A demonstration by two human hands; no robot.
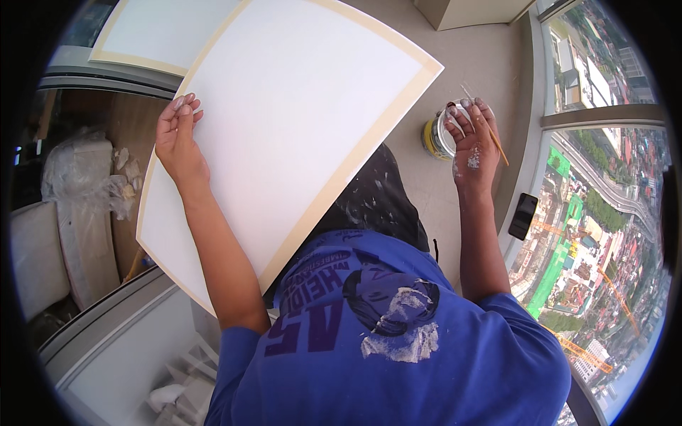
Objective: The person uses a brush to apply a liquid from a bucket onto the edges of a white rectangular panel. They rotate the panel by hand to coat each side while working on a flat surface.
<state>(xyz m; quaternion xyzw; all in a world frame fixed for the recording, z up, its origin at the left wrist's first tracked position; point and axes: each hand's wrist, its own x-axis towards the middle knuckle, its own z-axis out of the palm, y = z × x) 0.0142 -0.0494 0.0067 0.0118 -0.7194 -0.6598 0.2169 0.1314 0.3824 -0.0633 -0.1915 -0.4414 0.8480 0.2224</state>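
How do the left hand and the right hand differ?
The right hand holds a thin stick; the left hand shows no tool. The left hand overlaps the white board near its left edge; the right hand partly overlaps the can. Both are bare, with bent fingers and smudged fingertips.

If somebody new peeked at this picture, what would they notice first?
Probably the big cream-edged white board slanting across the upper middle, with the left hand at its left edge. Next might come the right hand, marked with white and holding a thin stick near a bucket. Then there's the tall window on the right, showing a city far below.
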